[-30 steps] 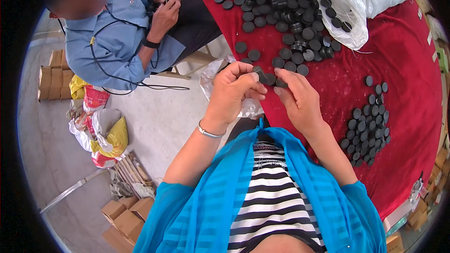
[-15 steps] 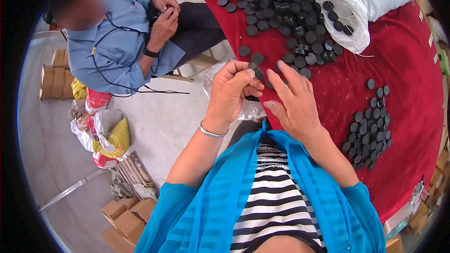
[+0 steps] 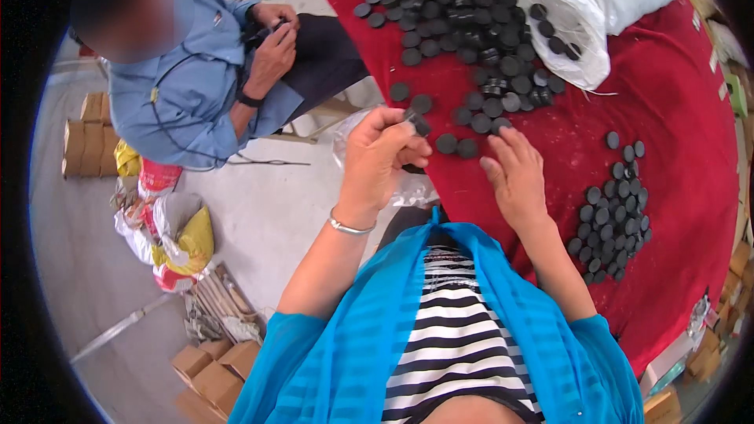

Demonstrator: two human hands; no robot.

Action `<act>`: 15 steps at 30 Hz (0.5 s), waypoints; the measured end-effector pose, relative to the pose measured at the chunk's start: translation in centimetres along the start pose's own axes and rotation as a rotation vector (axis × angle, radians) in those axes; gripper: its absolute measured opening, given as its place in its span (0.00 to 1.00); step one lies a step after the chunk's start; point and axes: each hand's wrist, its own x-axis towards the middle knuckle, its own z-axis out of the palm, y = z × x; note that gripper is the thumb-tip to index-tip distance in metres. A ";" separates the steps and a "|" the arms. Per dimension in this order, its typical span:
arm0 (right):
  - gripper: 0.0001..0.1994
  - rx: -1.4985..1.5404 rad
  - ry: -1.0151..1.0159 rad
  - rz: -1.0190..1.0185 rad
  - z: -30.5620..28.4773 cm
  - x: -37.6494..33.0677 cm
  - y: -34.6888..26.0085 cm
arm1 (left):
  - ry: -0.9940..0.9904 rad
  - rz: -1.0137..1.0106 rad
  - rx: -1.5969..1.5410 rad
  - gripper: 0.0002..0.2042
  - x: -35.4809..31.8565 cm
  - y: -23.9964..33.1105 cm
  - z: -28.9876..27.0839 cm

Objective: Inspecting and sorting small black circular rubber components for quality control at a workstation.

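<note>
My left hand (image 3: pixel 378 159), with a bangle at its wrist, is closed on a small black round cap (image 3: pixel 417 122), pinched between thumb and fingers at the table's near left edge. My right hand (image 3: pixel 520 177) hovers low over the red cloth, fingers stretched out and thumb apart. Its fingertips reach a black disc-shaped piece (image 3: pixel 501 125) at the near end of the large heap; whether they touch it I cannot tell. Between my hands lie two loose black discs (image 3: pixel 446 144), side by side. The large heap of black discs (image 3: pixel 463 16) spreads beyond them.
A white sack (image 3: pixel 585 63) lies open beside the heap. A second group of black discs (image 3: pixel 609 228) rests on the red cloth (image 3: pixel 675 126) to the right. At the left sits a person in a blue shirt (image 3: pixel 177 71), handling something small. Bags (image 3: pixel 184 235) and cardboard boxes (image 3: pixel 216 385) stand on the floor.
My right hand has moved right, away from my left hand, towards the discs, uncovering the two loose ones. My left hand still pinches its cap. The whole view has shifted slightly.
</note>
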 end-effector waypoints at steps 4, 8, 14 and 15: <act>0.22 -0.283 0.221 0.202 -1.1 1.1 6.2 | 0.045 -0.061 0.131 0.09 0.4 -0.1 -0.2; 0.26 -0.478 0.308 0.391 0.2 2.9 10.8 | -0.121 -0.262 0.434 0.10 2.3 -3.4 4.1; 0.27 -0.395 0.364 0.427 0.7 3.5 10.4 | -0.624 -0.259 0.712 0.13 3.7 -10.2 13.9; 0.27 -0.382 0.371 0.414 0.9 3.6 10.3 | -0.695 -0.213 0.784 0.14 3.8 -11.5 14.6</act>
